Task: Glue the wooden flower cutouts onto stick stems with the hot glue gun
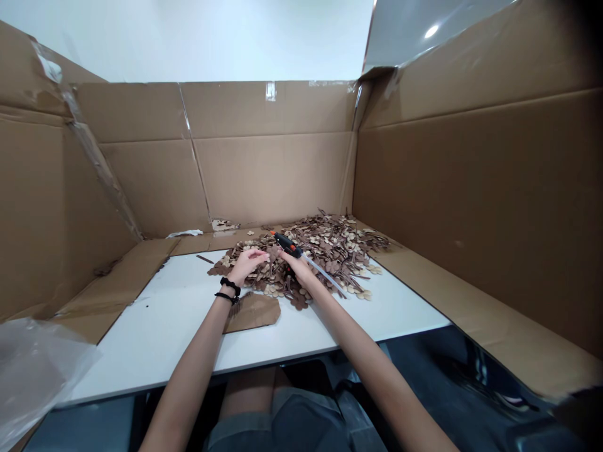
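My right hand (296, 262) is wrapped round a black glue gun (288, 245) with an orange tip, which points up and to the left. A pale glue stick (325, 275) sticks out of its rear, over my forearm. My left hand (247, 263), with dark bands at the wrist, is pinched at the left side of the pile; what its fingertips hold is too small to make out. Both hands are over a heap of brown and tan flower-shaped pieces (336, 242). A piece of cardboard (257, 312) lies on the white table (179, 314) below my left hand.
Tall cardboard walls (273, 176) stand behind and on both sides of the table. A clear plastic bag (42, 370) hangs at the left front. One thin dark strip (204, 258) lies left of the pile. My legs are under the front edge.
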`<state>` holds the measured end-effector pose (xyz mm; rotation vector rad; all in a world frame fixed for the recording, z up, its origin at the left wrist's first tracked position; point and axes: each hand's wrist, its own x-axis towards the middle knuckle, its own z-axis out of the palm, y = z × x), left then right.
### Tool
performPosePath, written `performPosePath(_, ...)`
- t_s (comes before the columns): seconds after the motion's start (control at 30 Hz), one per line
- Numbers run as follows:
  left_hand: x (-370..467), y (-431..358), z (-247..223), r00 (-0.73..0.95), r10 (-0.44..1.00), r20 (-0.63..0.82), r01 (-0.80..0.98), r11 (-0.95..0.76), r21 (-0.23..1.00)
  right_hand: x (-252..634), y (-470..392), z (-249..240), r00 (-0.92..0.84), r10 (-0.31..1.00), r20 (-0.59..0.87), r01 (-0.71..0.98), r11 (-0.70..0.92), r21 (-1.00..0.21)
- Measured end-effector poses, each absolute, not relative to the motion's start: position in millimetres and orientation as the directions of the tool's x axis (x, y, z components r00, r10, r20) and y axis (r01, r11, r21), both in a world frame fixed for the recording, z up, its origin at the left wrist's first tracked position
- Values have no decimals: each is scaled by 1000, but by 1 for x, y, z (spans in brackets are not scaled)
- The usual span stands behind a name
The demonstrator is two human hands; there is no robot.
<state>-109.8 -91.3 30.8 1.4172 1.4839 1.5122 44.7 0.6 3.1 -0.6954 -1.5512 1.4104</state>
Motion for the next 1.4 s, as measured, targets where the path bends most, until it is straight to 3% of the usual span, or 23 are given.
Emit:
performPosePath(0.5, -104, -92, 31, -340, 887, 314, 252, -236, 939, 42, 0, 6, -441, 855, 275, -260, 172, -950)
performPosePath(0.77, -104, -90, 29, -351, 874, 335, 270, -248, 930, 42, 2, 1, -486, 821, 299, -192, 234, -953)
performPosePath(1.0, -101, -89, 29, -341, 898, 278, 123, -251, 960, 42, 1, 1, -505, 809, 300, -197, 230, -953)
performPosePath(1.13, -101, -86, 26, -341, 896, 286, 188, -233, 954, 45, -3, 5, -525, 793, 308, -198, 239, -951)
performPosePath(1.4, -96, -87, 26, -341, 903, 262, 156, -221, 963, 47, -5, 1, -494, 841, 221, -101, 197, -975)
